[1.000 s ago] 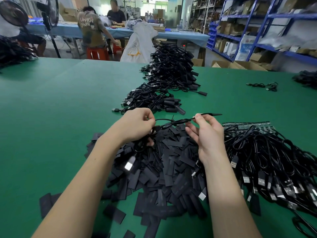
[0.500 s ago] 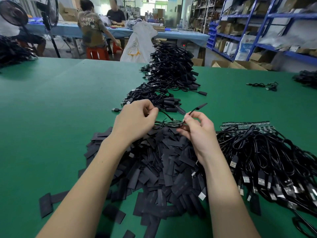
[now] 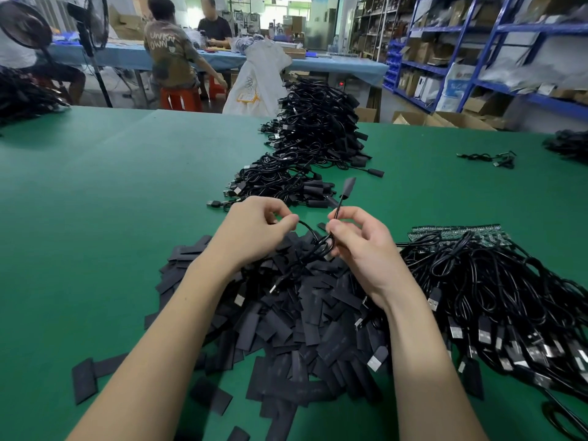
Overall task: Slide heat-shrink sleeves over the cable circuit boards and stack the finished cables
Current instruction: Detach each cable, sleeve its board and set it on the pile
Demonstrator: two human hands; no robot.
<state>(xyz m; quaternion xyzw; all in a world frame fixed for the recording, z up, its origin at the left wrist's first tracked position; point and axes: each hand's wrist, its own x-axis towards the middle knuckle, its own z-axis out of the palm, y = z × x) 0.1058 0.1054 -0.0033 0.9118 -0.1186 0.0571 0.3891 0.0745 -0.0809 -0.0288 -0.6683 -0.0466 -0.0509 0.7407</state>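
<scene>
My left hand and my right hand both pinch one thin black cable above a heap of flat black heat-shrink sleeves. The cable's sleeved end sticks up and away from my right fingers. A loop of the cable hangs between the hands. To the right lies a tangle of black USB cables whose green circuit boards show at the far edge. Beyond my hands a long stack of sleeved cables runs away across the green table.
Loose sleeves lie scattered near the front left. A small cable bundle sits at the far right and another pile at the right edge. People sit at a blue table behind. Blue shelving stands at the right.
Both hands have moved away from me toward the stack. The sleeved end swung from pointing right to pointing up and away. The cable loop between the hands has tightened.
</scene>
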